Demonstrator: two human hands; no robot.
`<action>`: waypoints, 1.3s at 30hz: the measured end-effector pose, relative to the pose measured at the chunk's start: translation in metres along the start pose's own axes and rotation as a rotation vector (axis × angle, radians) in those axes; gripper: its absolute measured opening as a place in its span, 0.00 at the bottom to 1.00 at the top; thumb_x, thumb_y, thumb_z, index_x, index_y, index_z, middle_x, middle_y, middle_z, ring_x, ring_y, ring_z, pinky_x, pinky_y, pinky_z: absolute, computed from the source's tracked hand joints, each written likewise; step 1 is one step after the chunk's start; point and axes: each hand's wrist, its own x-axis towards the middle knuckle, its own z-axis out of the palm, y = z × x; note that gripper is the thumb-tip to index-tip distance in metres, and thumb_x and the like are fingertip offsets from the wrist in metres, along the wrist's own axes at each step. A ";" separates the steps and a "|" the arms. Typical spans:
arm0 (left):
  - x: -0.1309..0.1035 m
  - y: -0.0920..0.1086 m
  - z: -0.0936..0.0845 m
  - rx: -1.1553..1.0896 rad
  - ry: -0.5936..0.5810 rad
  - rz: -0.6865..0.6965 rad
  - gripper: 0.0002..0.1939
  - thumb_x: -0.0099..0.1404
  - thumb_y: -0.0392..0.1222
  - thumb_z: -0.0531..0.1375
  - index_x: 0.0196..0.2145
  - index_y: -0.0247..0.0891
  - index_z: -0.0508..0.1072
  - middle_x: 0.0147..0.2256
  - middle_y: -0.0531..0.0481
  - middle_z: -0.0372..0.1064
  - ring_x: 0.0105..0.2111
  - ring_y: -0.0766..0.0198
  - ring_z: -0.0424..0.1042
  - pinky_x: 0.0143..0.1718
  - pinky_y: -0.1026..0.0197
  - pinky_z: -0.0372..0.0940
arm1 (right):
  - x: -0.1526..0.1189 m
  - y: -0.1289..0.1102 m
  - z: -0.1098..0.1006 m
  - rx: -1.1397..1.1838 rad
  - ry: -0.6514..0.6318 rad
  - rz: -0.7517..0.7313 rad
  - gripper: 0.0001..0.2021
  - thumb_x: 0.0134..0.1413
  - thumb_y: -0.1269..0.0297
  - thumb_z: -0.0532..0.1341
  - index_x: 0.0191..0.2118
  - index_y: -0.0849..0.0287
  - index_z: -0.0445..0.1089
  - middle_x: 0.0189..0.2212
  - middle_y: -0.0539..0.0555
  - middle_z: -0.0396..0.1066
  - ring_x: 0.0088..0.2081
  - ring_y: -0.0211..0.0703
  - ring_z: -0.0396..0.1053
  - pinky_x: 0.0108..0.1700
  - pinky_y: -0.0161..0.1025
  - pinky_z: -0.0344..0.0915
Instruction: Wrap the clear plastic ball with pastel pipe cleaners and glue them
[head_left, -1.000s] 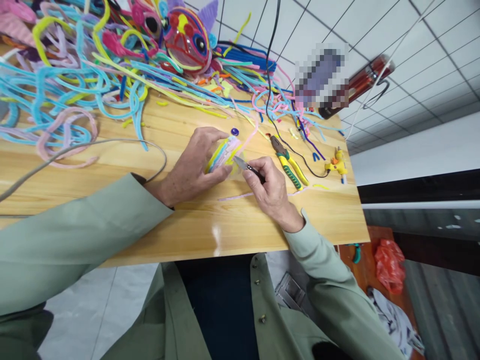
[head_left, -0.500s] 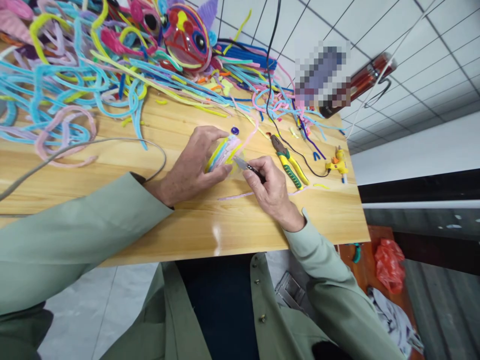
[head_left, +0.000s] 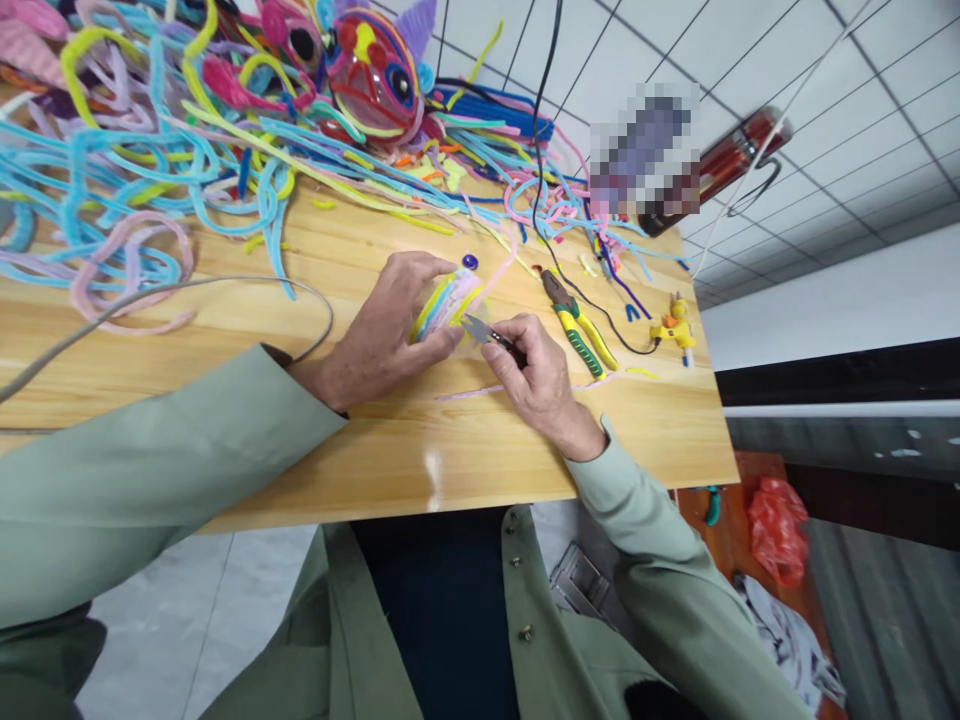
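My left hand curls around a small rounded piece striped with pipe cleaners in yellow, blue, pink and lilac, with clear plastic showing at its right edge. My right hand grips a craft knife by its dark handle. The blade points left, its tip at the lower right of the striped piece beside my left thumb; whether it touches is too small to tell. A pink pipe cleaner runs from the piece to the upper right. Just above lies a small dark blue disc.
Pliers with yellow-green handles and a yellow glue gun lie to the right. Loose pipe cleaners heap at the left and back, around a decorated clear ball. A grey cable crosses the table's left side. A red flask stands behind.
The knife and my right hand have shifted very slightly left and down along the edge of the striped piece. My left hand keeps its hold.
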 end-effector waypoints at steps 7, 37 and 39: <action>0.000 0.002 0.002 -0.021 0.020 -0.004 0.26 0.81 0.58 0.60 0.69 0.45 0.66 0.64 0.38 0.72 0.66 0.44 0.71 0.72 0.38 0.69 | -0.003 0.002 0.000 0.026 0.044 -0.031 0.05 0.78 0.58 0.63 0.50 0.53 0.71 0.36 0.48 0.70 0.34 0.39 0.68 0.38 0.40 0.64; -0.001 -0.002 0.003 -0.036 0.023 -0.035 0.28 0.80 0.61 0.60 0.69 0.48 0.66 0.63 0.38 0.72 0.67 0.42 0.71 0.72 0.34 0.69 | 0.000 0.001 0.003 -0.034 0.037 -0.089 0.08 0.80 0.56 0.59 0.49 0.53 0.71 0.37 0.50 0.71 0.36 0.41 0.69 0.40 0.41 0.66; -0.001 -0.002 0.004 -0.032 0.031 -0.025 0.27 0.80 0.60 0.60 0.69 0.47 0.66 0.63 0.38 0.72 0.67 0.42 0.71 0.72 0.35 0.69 | -0.001 0.001 0.002 -0.014 0.038 -0.071 0.08 0.80 0.56 0.60 0.49 0.53 0.71 0.36 0.49 0.70 0.36 0.41 0.69 0.40 0.41 0.66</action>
